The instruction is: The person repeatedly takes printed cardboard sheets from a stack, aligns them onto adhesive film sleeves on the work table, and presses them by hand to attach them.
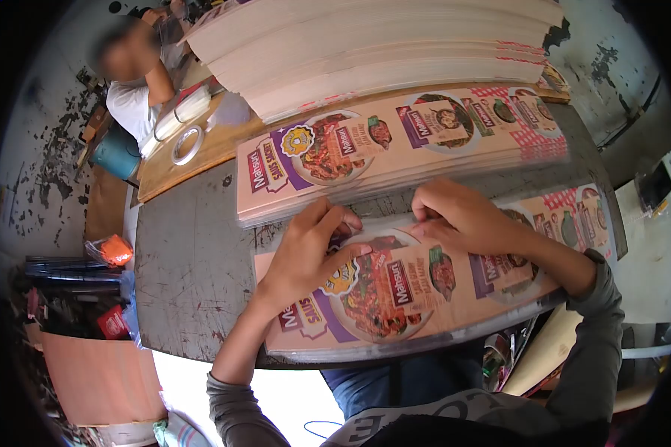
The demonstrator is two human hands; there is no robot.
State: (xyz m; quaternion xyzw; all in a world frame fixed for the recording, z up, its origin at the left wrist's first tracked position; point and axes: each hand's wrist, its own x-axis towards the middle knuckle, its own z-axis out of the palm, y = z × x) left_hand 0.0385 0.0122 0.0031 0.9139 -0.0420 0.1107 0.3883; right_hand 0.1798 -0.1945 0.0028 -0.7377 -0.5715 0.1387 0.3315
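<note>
A long printed food banner (pixel 447 268) in clear plastic lies along the table's near edge. My left hand (pixel 313 249) rests over its upper left part, thumb stretched out and the other fingers curled at the top edge. At the top edge's middle is my right hand (pixel 458 216), its thumb and fingers pressed together on the banner's clear plastic. Just beyond both hands lies a pile of similar printed banners (pixel 395 149), also with clear plastic at its edge.
A tall stack of boards (pixel 380 59) stands at the back of the dark scratched table (pixel 194 261). A tape roll (pixel 188 145) lies on a wooden board at the back left. Another person (pixel 130 104) sits beyond it. An orange packet (pixel 115 250) is at the left.
</note>
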